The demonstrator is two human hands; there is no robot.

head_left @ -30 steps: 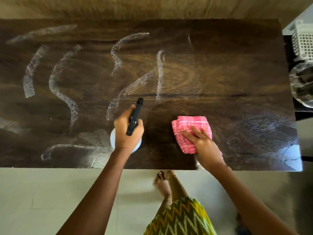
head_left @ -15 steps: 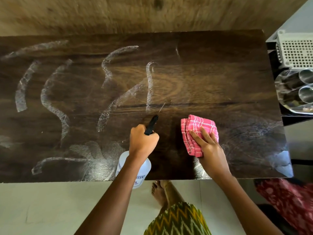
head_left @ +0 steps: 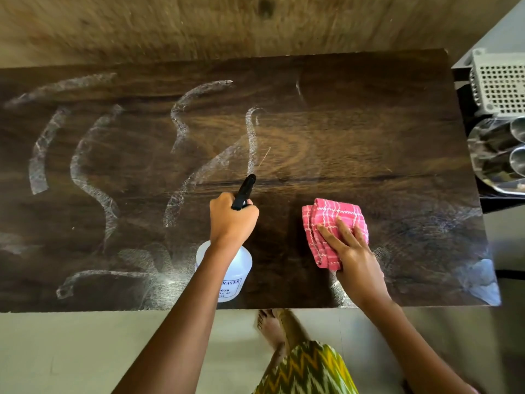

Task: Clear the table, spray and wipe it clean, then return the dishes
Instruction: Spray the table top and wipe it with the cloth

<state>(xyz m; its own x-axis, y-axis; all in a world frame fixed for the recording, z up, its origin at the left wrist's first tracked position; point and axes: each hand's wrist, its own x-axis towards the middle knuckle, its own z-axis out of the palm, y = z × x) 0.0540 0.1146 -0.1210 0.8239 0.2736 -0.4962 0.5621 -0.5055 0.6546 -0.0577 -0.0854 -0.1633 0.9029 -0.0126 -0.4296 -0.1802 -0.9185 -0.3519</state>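
Note:
A dark wooden table fills the view, streaked with curved white spray trails on its left half. My left hand grips the black trigger head of a translucent white spray bottle, held over the table's near middle with its nozzle pointing away and to the right. My right hand lies flat on a folded pink checked cloth, pressing it onto the table just right of the bottle. A thin line of spray shows beyond the nozzle.
At the right edge, beside the table, stand a steel plate with steel cups and a white perforated basket. A plywood wall runs behind the table. My bare foot and patterned garment are below the near edge.
The view has shifted up and right, showing more of the steel dishes. My left hand tilted the bottle so its body shows below the wrist. The cloth hand has barely moved.

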